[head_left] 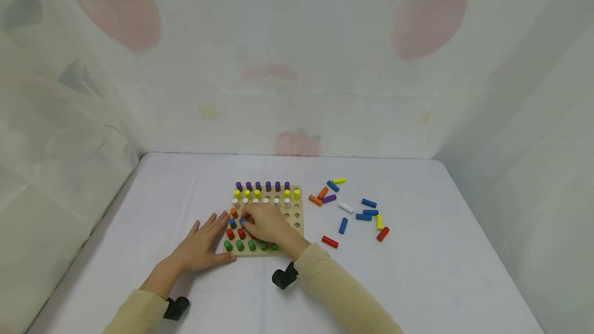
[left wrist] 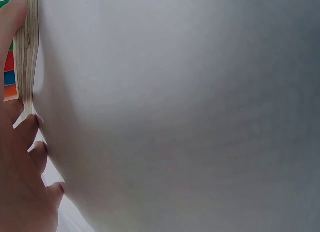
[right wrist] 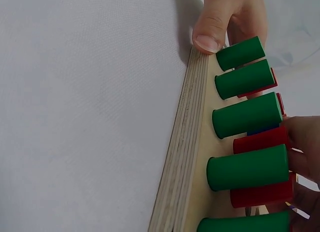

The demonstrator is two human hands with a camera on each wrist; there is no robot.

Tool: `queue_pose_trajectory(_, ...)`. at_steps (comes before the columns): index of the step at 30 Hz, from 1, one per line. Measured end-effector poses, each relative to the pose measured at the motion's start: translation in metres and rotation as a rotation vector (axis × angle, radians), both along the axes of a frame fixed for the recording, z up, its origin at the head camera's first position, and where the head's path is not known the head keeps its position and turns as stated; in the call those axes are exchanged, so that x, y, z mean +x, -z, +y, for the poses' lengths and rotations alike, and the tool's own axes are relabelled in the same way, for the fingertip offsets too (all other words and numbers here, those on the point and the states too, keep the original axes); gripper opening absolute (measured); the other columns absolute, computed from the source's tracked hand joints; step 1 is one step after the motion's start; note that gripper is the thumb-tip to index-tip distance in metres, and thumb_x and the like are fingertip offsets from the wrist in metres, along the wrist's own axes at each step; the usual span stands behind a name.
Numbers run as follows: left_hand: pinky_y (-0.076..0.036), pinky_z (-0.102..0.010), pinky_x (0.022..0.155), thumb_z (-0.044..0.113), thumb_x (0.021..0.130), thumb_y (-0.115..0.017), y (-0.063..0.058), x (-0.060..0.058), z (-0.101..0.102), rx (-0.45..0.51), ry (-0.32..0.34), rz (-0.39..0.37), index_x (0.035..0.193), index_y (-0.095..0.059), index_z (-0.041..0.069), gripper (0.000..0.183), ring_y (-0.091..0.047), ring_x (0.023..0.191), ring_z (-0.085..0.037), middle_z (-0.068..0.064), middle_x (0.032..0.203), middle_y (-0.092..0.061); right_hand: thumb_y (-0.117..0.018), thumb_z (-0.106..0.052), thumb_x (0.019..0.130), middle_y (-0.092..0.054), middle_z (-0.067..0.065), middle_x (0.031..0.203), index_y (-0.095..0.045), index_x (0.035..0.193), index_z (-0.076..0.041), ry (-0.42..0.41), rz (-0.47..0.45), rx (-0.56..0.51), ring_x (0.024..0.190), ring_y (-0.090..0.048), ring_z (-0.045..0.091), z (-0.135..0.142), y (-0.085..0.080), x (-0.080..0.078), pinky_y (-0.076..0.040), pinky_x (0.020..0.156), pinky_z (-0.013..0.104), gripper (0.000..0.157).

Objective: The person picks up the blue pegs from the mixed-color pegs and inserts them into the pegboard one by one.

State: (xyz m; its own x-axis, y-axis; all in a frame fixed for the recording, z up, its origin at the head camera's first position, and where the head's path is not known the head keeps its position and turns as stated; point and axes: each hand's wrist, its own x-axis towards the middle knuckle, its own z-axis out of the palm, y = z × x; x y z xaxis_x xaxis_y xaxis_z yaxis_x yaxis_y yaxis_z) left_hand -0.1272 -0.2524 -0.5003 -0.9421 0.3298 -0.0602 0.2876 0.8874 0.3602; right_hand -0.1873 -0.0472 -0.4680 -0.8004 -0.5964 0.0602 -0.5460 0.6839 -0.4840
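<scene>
A wooden pegboard [head_left: 300, 220] stands on the table, bearing rows of purple, yellow, white, orange, blue, red and green pegs. My left hand [head_left: 204, 245] lies spread at the board's left side, its thumb and fingertips touching the edge. In the left wrist view the thumb [left wrist: 16, 12] presses the plywood side. Over the board's middle, my right hand [head_left: 268, 222] pinches a blue peg [head_left: 242, 222] in the blue row; the wrist hides part of the rows behind it. Green pegs [right wrist: 248, 116] stand upright along the near edge in the right wrist view.
Right of the board lie loose pegs: several blue pegs [head_left: 343, 226], red pegs [head_left: 330, 241], orange pegs [head_left: 315, 200], yellow pegs [head_left: 379, 221], a purple peg [head_left: 329, 198] and a white peg [head_left: 346, 207]. A white cloth [head_left: 441, 272] covers the table; curtains surround it.
</scene>
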Motion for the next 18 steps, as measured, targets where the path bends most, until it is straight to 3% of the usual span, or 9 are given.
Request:
queue_pose_trajectory(9,-0.011,-0.066,0.105,0.071,0.068,-0.061,0.0019,-0.0011,-0.0009,0.006,0.005,0.001,0.146,-0.026,0.014,0.104,-0.021,0.138,-0.037,-0.007,0.152,-0.026,-0.060,-0.029,0.089,-0.062,-0.014,0.091,-0.064,0.106,-0.021,-0.014,-0.006,0.003,0.073,-0.049,-0.001,0.0006,-0.0016,0.0011,-0.043,0.070,0.012,0.018)
queue_pose_trajectory(18,-0.012,-0.066,0.105,0.071,0.068,-0.061,0.0008,-0.0005,-0.0010,-0.009,0.005,0.005,0.147,-0.025,0.013,0.104,-0.022,0.138,-0.037,-0.007,0.152,-0.025,-0.059,-0.027,0.090,-0.064,-0.011,0.098,-0.064,0.107,-0.020,-0.015,-0.010,-0.047,0.073,-0.052,-0.004,0.0023,-0.0040,0.0034,-0.044,0.064,0.007,0.019)
